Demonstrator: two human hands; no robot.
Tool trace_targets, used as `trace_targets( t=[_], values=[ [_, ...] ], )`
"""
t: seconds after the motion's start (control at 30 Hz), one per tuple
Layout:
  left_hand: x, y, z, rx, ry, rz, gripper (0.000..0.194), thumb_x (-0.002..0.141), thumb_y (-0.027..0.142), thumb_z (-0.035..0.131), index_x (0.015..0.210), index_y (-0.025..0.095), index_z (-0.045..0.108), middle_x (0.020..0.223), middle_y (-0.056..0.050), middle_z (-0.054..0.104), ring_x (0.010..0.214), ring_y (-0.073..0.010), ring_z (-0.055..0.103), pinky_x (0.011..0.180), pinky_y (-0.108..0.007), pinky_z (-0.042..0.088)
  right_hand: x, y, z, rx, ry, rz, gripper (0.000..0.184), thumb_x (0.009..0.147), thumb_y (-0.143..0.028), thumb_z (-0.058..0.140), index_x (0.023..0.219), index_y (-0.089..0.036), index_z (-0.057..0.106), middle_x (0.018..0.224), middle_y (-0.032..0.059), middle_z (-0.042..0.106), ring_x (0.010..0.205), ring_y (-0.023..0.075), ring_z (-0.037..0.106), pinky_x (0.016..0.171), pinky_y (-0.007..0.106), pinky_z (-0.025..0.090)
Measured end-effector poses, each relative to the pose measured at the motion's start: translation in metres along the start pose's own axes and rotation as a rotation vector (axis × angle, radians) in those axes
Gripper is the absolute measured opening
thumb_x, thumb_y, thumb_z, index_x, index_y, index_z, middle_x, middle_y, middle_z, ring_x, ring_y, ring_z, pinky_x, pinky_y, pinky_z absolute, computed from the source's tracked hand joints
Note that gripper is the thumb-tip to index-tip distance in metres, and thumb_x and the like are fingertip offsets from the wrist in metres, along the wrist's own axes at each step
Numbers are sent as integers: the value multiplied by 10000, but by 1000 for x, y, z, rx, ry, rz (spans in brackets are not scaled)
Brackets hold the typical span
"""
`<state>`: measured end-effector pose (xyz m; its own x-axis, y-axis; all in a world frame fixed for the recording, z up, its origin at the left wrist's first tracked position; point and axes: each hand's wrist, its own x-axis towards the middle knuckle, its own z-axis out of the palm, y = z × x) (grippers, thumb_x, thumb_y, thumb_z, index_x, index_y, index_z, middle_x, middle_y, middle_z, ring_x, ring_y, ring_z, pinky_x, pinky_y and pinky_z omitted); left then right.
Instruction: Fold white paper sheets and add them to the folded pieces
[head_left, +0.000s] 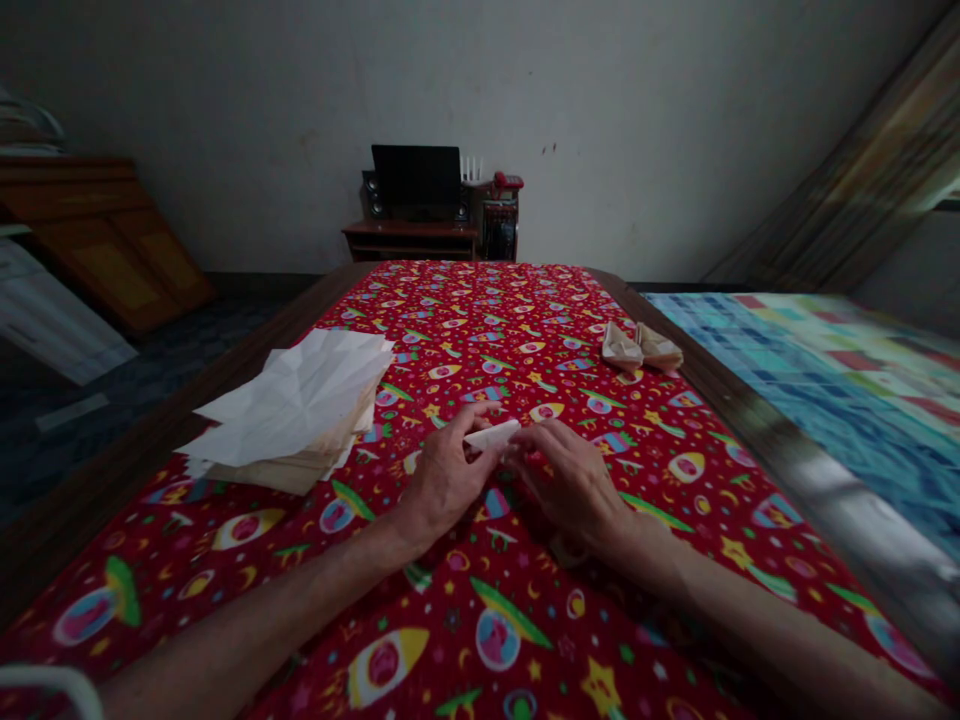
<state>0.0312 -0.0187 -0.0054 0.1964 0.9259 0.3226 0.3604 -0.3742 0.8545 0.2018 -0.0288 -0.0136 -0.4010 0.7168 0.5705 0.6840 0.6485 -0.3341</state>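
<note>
A small folded piece of white paper (491, 436) is held above the table, over the red patterned cloth (502, 620). My left hand (450, 465) is closed around its left end, thumb in front and fingers behind. At the paper's right end, the fingertips of my right hand (574, 480) are bent in and pressed against it. Part of the paper is hidden by the fingers. To the left lies a loose stack of creased white and tan paper sheets (300, 400). Two folded paper shapes (641, 347) sit at the right edge of the cloth.
The cloth covers a long dark wooden table (247, 385). Beyond its far end stand a monitor (417, 178) on a small desk and a red telephone (508, 181). A bed with a patchwork cover (817, 380) is at the right, a wooden cabinet (112, 240) at the left.
</note>
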Motion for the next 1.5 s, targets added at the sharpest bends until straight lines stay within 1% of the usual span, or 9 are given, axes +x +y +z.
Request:
trace_targets(
  t=[0.07,0.13,0.27,0.37,0.47,0.6,0.87,1.2,1.5],
  values=[
    [-1,1,1,-4,3,28,378,810,190,562,1184,188,507,889,-6,646,734,-121,622,669,-208,503,-1,-4,0,-5,-3,-69,208,878,-195,486,1077,-212,544,972,84,604,847,184,558,700,293,473],
    [-2,3,2,-17,-4,53,400,821,192,556,1213,185,477,931,-20,643,773,-130,625,703,-226,509,-1,-5,0,15,19,-80,255,876,-185,491,1125,-218,536,1012,90,598,870,186,561,714,298,484],
    [-1,5,3,64,-31,159,305,820,176,562,1125,175,553,1036,-63,613,959,-183,593,847,-301,491,1,0,2,76,41,-46,265,874,-164,471,1126,-208,541,1018,99,594,887,186,571,730,303,494],
    [1,4,3,115,-50,213,324,802,165,591,1124,190,572,1052,-66,577,993,-196,565,890,-333,478,3,6,4,135,17,2,274,863,-174,474,1124,-208,552,987,87,616,867,183,592,726,301,502],
    [5,0,4,99,-56,203,338,820,213,587,1157,204,565,1071,-69,516,967,-186,561,869,-328,499,3,9,5,246,12,81,258,864,-225,501,1105,-222,593,953,64,656,841,181,625,728,297,512],
    [8,-6,5,72,-55,176,322,845,263,562,1162,211,576,1044,-65,483,943,-180,559,862,-328,510,4,8,5,360,-7,141,256,872,-265,520,1098,-239,638,983,56,688,893,192,647,790,309,513],
    [11,-14,1,18,-95,185,356,848,297,573,1193,209,575,1034,-53,500,987,-183,550,893,-318,491,4,8,3,555,-78,259,270,850,-256,551,1092,-275,668,924,-6,720,784,170,667,694,264,530],
    [14,-16,-6,83,-162,215,373,862,295,544,1221,196,558,1020,-68,554,983,-195,567,916,-339,465,5,8,0,520,-93,251,252,862,-242,525,1049,-261,693,800,-14,712,705,149,642,625,227,494],
    [17,-15,-7,169,-150,196,287,885,249,473,1122,147,599,1035,-92,592,1002,-206,565,912,-334,446,6,3,2,391,-78,151,240,883,-215,473,1005,-196,678,851,39,706,745,149,648,675,225,484]
  ],
)
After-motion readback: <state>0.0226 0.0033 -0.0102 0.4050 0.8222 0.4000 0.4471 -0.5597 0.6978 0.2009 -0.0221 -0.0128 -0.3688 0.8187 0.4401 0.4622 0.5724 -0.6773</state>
